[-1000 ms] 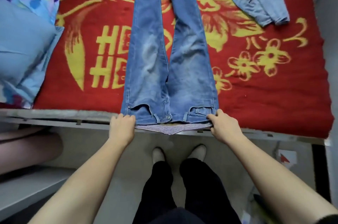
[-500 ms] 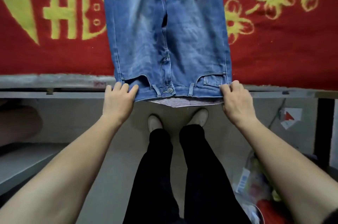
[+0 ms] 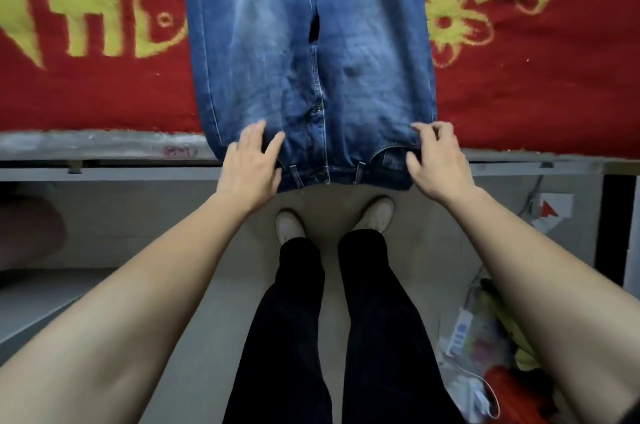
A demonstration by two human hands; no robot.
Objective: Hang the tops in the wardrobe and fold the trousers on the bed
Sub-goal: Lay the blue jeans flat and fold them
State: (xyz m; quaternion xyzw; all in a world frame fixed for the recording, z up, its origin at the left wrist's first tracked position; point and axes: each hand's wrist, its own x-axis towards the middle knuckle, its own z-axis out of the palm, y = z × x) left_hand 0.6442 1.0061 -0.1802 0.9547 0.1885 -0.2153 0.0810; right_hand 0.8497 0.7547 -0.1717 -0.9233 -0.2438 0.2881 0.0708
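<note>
Blue jeans (image 3: 363, 77) lie front up on the red blanket (image 3: 536, 94), legs running away from me out of the top of the view. Their waistband hangs slightly over the bed's near edge. My left hand (image 3: 251, 165) lies with spread, straight fingers on the left waistband corner. At the right corner by the pocket, my right hand (image 3: 438, 162) is over the denim with fingers loosely bent and thumb apart, and no fabric is pinched between them.
The grey metal bed rail (image 3: 104, 146) runs across in front of me. My feet (image 3: 377, 214) and black trousers stand on the pale floor below it. Bags and packets (image 3: 485, 354) clutter the floor at lower right; a pale ledge (image 3: 41, 299) is at lower left.
Both hands have let go of the waistband corners and opened over the denim. The striped lining that showed under the waistband is no longer visible. The view has moved closer.
</note>
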